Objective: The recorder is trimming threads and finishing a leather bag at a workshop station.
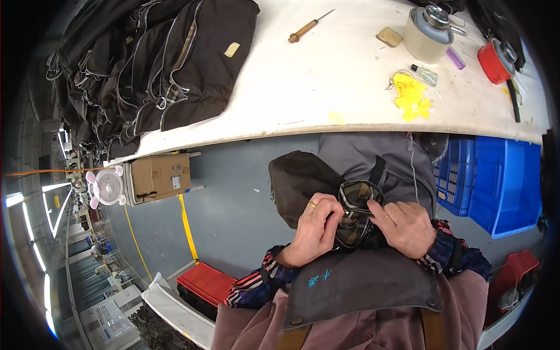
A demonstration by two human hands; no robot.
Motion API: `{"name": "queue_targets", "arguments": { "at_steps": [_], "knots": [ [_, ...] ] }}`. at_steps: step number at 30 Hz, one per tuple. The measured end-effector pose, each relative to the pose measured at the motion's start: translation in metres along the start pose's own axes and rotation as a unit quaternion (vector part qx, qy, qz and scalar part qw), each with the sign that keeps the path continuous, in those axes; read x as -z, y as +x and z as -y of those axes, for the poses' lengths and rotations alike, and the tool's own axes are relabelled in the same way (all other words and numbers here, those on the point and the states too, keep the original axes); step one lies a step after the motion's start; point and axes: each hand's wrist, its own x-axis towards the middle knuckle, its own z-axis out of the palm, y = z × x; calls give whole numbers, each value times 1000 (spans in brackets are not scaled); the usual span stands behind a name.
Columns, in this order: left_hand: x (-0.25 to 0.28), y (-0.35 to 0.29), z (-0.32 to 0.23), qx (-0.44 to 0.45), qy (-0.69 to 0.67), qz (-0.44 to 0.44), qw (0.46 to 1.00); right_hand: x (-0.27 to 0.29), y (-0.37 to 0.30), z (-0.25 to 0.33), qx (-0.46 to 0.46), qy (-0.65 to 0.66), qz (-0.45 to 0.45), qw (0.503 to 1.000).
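A dark brown bag (303, 184) is held over the lap, below the white bench (326, 76), its plaid-lined opening (354, 211) pinched shut-fingered by the left hand (315, 227) and right hand (405, 227), apparently so the lining is kept exposed.

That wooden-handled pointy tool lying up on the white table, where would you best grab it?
By the wooden handle, coming down from above with fingers across it. The awl lies flat on the white table, its thin metal spike pointing toward the far right, so the thick rounded handle at the near-left end is probably the safer, firmer hold.
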Motion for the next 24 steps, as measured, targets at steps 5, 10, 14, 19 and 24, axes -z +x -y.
{"name": "queue_targets", "arguments": {
  "at_steps": [5,10,14,19,24],
  "knots": [
    [1,1,0,-4,-6,0,1000,-5,2,-1,13,6,-4,1000],
    [-1,1,1,-20,23,1,1000,-6,2,1,14,-18,-13,1000],
    [0,1,2,-30,49,-1,998,-3,3,5,1,-33,25,999],
    [-1,4,2,-37,52,0,998,-6,2,4,-2,-31,17,999],
    [5,-3,8,124,-135,-55,982,-8,3,1,-14,6,0,1000]
  ]
}}
